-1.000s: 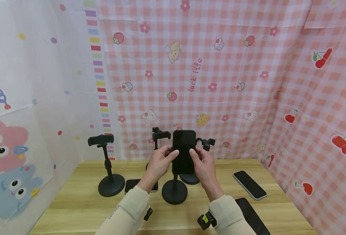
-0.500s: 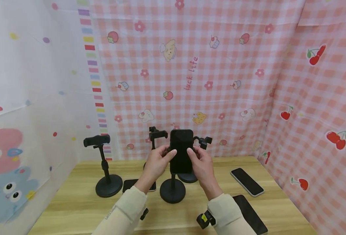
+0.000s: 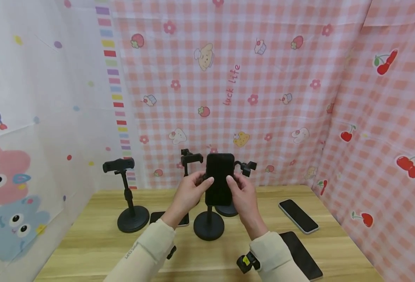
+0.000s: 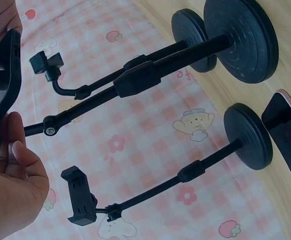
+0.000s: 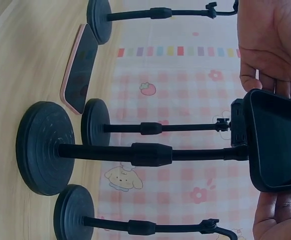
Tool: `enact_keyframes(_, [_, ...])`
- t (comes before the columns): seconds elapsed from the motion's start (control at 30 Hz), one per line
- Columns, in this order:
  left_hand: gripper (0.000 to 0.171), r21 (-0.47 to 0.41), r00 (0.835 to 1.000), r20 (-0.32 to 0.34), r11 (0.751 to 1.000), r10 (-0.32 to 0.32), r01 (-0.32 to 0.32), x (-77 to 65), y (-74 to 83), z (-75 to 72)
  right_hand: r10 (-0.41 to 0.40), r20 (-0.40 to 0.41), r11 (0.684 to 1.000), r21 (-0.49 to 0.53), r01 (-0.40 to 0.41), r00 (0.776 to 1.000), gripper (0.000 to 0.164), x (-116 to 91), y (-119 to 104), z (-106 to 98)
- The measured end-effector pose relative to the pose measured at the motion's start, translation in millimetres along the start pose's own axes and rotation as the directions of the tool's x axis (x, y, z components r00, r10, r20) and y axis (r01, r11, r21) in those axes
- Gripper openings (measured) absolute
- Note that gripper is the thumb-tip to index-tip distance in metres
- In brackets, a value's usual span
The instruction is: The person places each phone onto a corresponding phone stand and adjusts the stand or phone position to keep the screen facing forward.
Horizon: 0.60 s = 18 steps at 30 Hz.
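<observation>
A black smartphone [image 3: 219, 184] stands upright at the head of a black phone stand, whose round base [image 3: 209, 226] rests on the table. My left hand [image 3: 190, 190] grips the phone's left edge, thumb on the front and fingers behind. On the opposite edge, my right hand [image 3: 244, 197] holds it the same way. The right wrist view shows the stand's pole [image 5: 195, 153] reaching up to the phone [image 5: 278, 145]; the joint behind the phone is largely hidden. In the left wrist view the left fingers [image 4: 14, 130] touch the phone's lower side.
Other phone stands surround it: one at left [image 3: 128, 192], one behind left [image 3: 191, 158], and one behind right [image 3: 246, 167] with a curved neck. Phones lie flat on the wooden table [image 3: 87, 246]: one at far right [image 3: 298, 215], one near the right sleeve [image 3: 302, 254], one at left [image 3: 158, 216].
The head view has shifted slightly. Both hands keep their grip on the phone, and the phone and stand show no clear movement.
</observation>
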<state>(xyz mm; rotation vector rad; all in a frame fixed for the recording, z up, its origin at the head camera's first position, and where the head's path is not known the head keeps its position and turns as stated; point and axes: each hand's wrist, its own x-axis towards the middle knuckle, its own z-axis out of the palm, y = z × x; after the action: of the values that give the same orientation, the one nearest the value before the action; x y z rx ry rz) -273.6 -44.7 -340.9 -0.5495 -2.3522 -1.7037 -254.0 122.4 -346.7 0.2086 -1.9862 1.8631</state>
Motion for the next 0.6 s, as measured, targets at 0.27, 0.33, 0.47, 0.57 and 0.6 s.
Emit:
enact_keyframes(0.27, [0.039,-0.022,1.0,0.025,1.0,-0.005,0.006,0.3,-1.8,-0.4,0.033,-0.006,0.999,0.01,-0.033,0.999,0.027,-1.0,-2.0,-0.4])
enact_keyframes(0.33, [0.043,-0.013,1.0,0.025,1.0,-0.011,0.012,0.3,-2.4,-0.4,0.03,-0.008,1.0,0.002,-0.03,1.0,0.028,-1.0,-2.4,-0.3])
enact_keyframes(0.47, [0.049,0.009,0.999,0.031,1.0,-0.024,0.024,-0.8,-4.6,-1.1,0.024,-0.011,1.0,-0.02,-0.025,1.0,0.029,-1.5,-2.1,-0.6])
enact_keyframes(0.57, [0.051,0.018,0.999,0.038,1.0,-0.019,0.018,-2.4,-7.0,-2.4,0.018,-0.001,0.999,-0.026,-0.018,1.0,0.03,-2.1,-1.8,-0.5])
enact_keyframes(0.6, [0.051,0.018,0.999,0.04,1.0,-0.017,0.017,-3.1,-7.9,-2.9,0.015,0.004,1.0,-0.024,-0.015,1.0,0.03,-2.5,-2.0,-0.4])
